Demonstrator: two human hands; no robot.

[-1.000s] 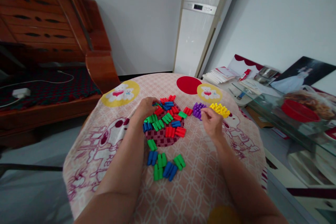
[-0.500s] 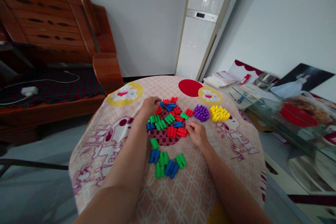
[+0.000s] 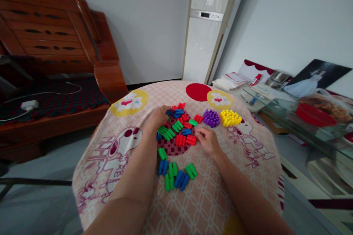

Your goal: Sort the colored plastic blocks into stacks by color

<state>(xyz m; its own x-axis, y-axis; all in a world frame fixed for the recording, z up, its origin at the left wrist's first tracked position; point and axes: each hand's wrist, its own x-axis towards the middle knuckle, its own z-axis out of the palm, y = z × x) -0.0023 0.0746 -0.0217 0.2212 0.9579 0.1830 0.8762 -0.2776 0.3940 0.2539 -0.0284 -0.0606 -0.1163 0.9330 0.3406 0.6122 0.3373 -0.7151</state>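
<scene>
My left hand (image 3: 160,116) reaches over the far left of the block cluster. Its curled fingers are at a blue block (image 3: 168,112), and the fingertips are partly hidden. Green blocks (image 3: 166,133) lie beside its wrist. My right hand (image 3: 207,140) rests on the cloth at the cluster's right, fingers bent together with no block showing in them. Closest to it are a red block (image 3: 191,140) and a blue block (image 3: 186,132). Behind it are a bunch of purple pegs (image 3: 211,118) and one of yellow pegs (image 3: 230,118).
Nearer me lie several loose green and blue blocks (image 3: 181,180) on the patterned tablecloth (image 3: 204,198). A glass-topped stand (image 3: 281,117) at the right carries papers (image 3: 230,82) and a red bowl (image 3: 314,115). A wooden bench (image 3: 107,75) stands at the left.
My left hand has shifted slightly and now covers the red block seen under it before. My right hand stays in place. The whole view has turned a little.
</scene>
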